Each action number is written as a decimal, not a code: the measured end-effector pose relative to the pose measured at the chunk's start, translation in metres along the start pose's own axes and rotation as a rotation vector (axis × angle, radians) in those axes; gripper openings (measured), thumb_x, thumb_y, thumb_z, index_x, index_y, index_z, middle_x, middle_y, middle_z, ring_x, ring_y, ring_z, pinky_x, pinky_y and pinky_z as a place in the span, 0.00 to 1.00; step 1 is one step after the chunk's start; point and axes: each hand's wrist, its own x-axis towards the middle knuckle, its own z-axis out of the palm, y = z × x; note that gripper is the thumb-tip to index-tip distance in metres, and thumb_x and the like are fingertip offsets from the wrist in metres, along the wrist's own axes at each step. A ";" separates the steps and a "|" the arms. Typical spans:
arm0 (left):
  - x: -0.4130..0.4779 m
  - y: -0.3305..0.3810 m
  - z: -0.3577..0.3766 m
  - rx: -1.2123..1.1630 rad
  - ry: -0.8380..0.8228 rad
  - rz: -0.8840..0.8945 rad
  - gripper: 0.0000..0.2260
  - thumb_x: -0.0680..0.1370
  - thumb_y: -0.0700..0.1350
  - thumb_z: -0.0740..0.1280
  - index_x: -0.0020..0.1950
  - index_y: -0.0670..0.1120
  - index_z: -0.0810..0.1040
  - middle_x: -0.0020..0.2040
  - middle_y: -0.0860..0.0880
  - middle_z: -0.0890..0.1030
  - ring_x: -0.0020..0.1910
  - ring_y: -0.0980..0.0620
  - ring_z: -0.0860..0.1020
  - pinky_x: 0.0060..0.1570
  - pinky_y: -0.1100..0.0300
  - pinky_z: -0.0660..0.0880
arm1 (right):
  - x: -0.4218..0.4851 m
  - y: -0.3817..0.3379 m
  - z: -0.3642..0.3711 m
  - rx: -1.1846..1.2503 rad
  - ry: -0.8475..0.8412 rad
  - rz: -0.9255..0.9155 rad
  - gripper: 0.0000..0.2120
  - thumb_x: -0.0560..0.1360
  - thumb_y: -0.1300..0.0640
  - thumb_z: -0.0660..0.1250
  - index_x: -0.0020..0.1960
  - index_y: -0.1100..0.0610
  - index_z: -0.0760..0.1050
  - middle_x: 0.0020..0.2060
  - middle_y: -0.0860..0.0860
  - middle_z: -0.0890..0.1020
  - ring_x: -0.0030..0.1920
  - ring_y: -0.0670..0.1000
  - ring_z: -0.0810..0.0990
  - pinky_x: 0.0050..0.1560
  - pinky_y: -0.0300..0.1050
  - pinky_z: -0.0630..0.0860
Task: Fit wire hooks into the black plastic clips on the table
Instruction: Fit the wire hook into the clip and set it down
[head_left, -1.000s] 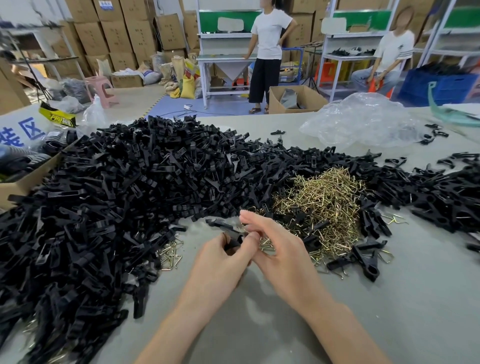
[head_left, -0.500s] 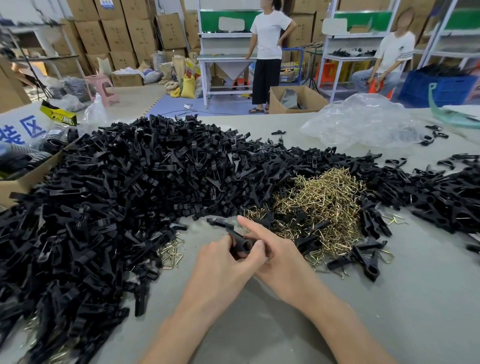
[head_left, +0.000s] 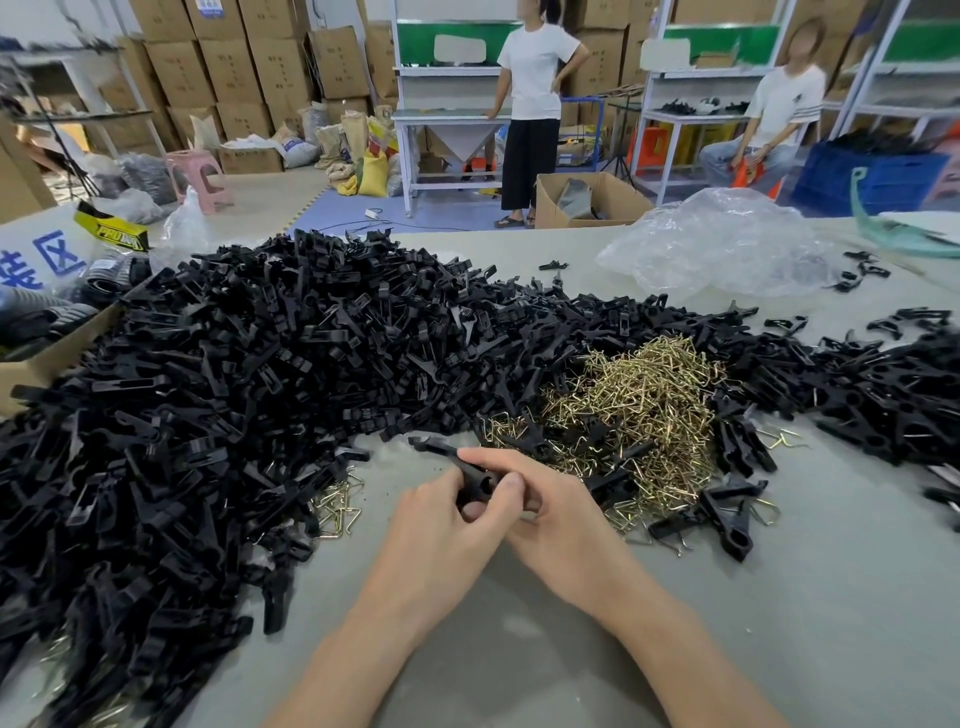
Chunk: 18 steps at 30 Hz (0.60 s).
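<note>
While the grey desk (head_left: 779, 597) carries everything, its biggest load is the heap of black clips (head_left: 234, 389), which spreads left of and beyond the hands. A pile of brass wire hooks (head_left: 639, 400) lies just beyond the right hand (head_left: 550, 514). Both hands meet over one clip (head_left: 467, 470): the left hand (head_left: 441, 525) curls round its body, and the right closes on its near end. Its long axis runs away and leftward, tip pointing toward the heap. Any hook between the fingers is hidden. Pressed askew, a hook could spring out or seat crooked, because the clip's far end is unsupported.
</note>
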 end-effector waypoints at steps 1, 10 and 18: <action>0.000 0.001 -0.001 -0.017 -0.019 -0.007 0.24 0.71 0.69 0.62 0.36 0.48 0.76 0.28 0.52 0.76 0.29 0.50 0.75 0.31 0.54 0.74 | 0.001 0.000 0.001 0.004 0.014 0.000 0.25 0.76 0.67 0.70 0.66 0.44 0.78 0.54 0.44 0.85 0.55 0.45 0.84 0.56 0.39 0.79; 0.004 -0.002 -0.012 -0.468 -0.120 -0.084 0.30 0.76 0.72 0.50 0.45 0.51 0.82 0.35 0.39 0.79 0.29 0.44 0.74 0.26 0.58 0.67 | 0.002 -0.012 -0.004 0.098 0.211 0.064 0.12 0.78 0.49 0.71 0.61 0.42 0.78 0.47 0.42 0.86 0.50 0.43 0.84 0.50 0.34 0.77; 0.001 -0.003 -0.008 -0.513 -0.095 -0.057 0.27 0.79 0.65 0.51 0.46 0.49 0.84 0.35 0.43 0.79 0.28 0.47 0.74 0.23 0.62 0.68 | 0.004 -0.021 -0.121 0.733 0.754 0.102 0.19 0.74 0.48 0.70 0.59 0.57 0.78 0.49 0.51 0.86 0.46 0.51 0.85 0.43 0.41 0.83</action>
